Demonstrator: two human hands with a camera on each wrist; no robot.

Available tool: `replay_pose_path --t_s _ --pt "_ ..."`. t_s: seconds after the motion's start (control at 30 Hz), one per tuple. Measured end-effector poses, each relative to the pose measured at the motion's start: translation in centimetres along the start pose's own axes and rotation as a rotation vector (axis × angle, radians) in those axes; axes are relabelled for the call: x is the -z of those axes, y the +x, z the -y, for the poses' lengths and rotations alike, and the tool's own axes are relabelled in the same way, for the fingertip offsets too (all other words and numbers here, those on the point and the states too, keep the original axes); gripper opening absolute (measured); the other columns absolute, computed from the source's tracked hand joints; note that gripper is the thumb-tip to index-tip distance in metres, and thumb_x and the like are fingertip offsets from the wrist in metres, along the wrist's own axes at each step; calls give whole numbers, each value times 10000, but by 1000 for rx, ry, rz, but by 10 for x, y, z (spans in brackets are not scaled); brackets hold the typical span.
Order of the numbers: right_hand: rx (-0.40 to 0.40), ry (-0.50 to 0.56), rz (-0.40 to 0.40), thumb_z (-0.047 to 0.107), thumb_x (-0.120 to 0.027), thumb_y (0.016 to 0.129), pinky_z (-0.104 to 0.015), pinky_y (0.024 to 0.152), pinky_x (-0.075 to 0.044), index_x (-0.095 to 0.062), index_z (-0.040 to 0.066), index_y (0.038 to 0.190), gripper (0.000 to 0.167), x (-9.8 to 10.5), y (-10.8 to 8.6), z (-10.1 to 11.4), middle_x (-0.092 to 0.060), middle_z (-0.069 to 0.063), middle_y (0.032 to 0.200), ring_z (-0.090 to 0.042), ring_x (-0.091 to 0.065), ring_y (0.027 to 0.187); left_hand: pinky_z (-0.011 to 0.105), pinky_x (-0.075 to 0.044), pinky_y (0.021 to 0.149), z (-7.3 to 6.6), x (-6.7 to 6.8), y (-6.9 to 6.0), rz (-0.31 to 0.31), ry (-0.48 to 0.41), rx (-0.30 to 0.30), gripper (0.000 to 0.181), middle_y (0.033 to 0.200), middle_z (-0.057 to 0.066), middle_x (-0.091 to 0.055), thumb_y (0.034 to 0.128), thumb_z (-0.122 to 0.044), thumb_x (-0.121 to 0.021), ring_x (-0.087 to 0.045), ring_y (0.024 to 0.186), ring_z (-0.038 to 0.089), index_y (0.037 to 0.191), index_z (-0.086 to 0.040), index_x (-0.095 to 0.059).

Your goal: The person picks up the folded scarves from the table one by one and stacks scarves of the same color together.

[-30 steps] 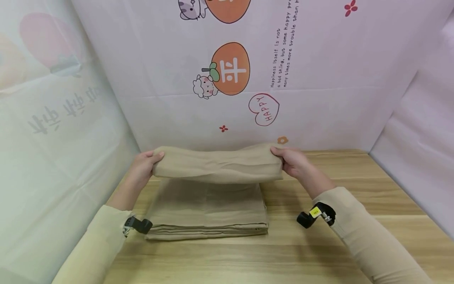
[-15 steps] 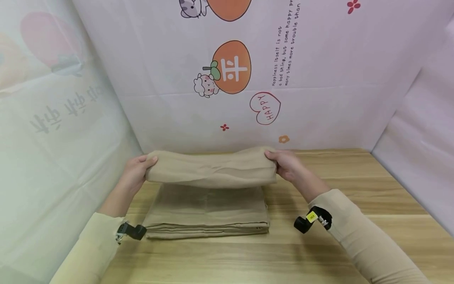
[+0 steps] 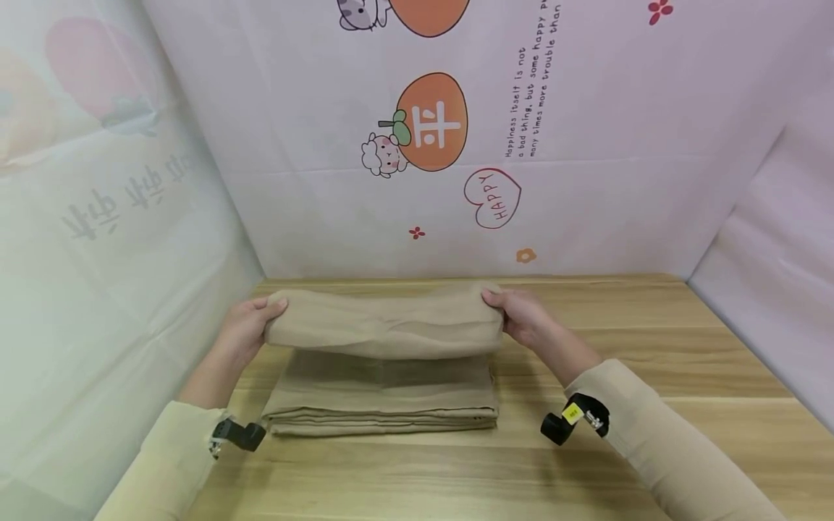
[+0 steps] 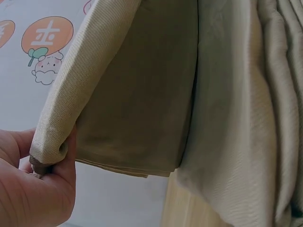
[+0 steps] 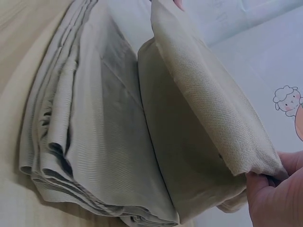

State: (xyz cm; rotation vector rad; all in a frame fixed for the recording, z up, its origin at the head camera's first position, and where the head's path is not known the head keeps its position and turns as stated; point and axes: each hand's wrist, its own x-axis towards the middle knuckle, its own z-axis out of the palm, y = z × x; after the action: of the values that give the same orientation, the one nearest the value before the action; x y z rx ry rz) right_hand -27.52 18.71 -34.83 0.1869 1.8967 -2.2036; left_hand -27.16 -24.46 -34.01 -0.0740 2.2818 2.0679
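A beige folded cloth (image 3: 384, 394) lies in several layers on the wooden table, its front edge showing stacked folds. The back part of the same cloth, a raised folded flap (image 3: 384, 325), is held up off these layers. My left hand (image 3: 244, 329) pinches the flap's left corner between thumb and fingers; in the left wrist view the thick edge (image 4: 78, 80) sits in that grip. At the opposite corner my right hand (image 3: 528, 322) pinches likewise. The right wrist view shows the flap's underside (image 5: 175, 142) meeting the lower layers (image 5: 104, 118) along a crease.
The wooden table (image 3: 625, 449) extends to the right and front. A white printed sheet (image 3: 313, 202) hangs behind it, with more white sheeting on the left (image 3: 130, 289) and right (image 3: 782, 253). Each sleeve carries a small black wrist camera (image 3: 563, 420).
Both hands have come down and toward me, bringing the raised flap lower over the layers on the table. They have also shifted slightly left. Both keep their grip on its corners.
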Motion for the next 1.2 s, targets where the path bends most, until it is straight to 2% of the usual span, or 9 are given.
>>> replay_pose_path --t_s 0.17,0.4,0.6,0.73,1.0,1.1,1.2 --pt "-14 14 -11 136 -558 1001 -256 693 -538 -547 -54 1234 300 -1 -3 -3 -646 -16 888 -116 -641 780 193 -520 765 3 1 -1 20 -19 6 510 981 -33 -611 977 -200 -611 -626 829 71 1308 155 -452" --pt "-42 35 -26 120 -596 979 -256 670 -540 -573 -39 1164 245 -1 -8 -8 -647 -16 866 -116 -637 751 213 -521 736 8 5 -5 59 -23 28 291 916 -44 -649 978 -201 -611 -628 805 92 1140 40 -613" --pt "-56 17 -9 120 -576 990 -249 665 -530 -555 -65 1190 273 1 -14 -13 -647 -18 863 -111 -625 749 219 -520 773 13 7 -8 117 12 35 255 918 -37 -659 1000 -215 -570 -629 844 99 1084 19 -628" --pt "-69 27 0 106 -568 991 -241 652 -524 -578 -40 1099 181 2 -17 -18 -645 -12 836 -105 -617 726 202 -504 811 18 8 -12 130 32 59 229 874 -49 -664 1005 -237 -559 -625 853 91 1029 -20 -631" --pt "-94 25 -8 104 -579 985 -237 631 -516 -595 6 959 102 4 -21 -30 -634 -5 796 -100 -601 705 219 -537 745 25 5 -17 136 -42 65 148 851 -26 -672 999 -141 -561 -650 776 94 975 -22 -645" --pt "-98 1 -14 116 -596 978 -222 600 -491 -589 44 865 134 5 -22 -36 -612 15 755 -81 -570 667 234 -545 735 30 4 -18 125 -48 71 170 883 -15 -667 988 -127 -576 -653 781 104 1034 24 -639" --pt "-96 -7 -9 119 -599 977 -218 599 -492 -579 58 842 149 6 -24 -41 -608 22 747 -75 -566 665 246 -549 749 34 3 -20 113 -40 84 247 919 -6 -664 983 -133 -587 -658 803 116 1115 74 -613"
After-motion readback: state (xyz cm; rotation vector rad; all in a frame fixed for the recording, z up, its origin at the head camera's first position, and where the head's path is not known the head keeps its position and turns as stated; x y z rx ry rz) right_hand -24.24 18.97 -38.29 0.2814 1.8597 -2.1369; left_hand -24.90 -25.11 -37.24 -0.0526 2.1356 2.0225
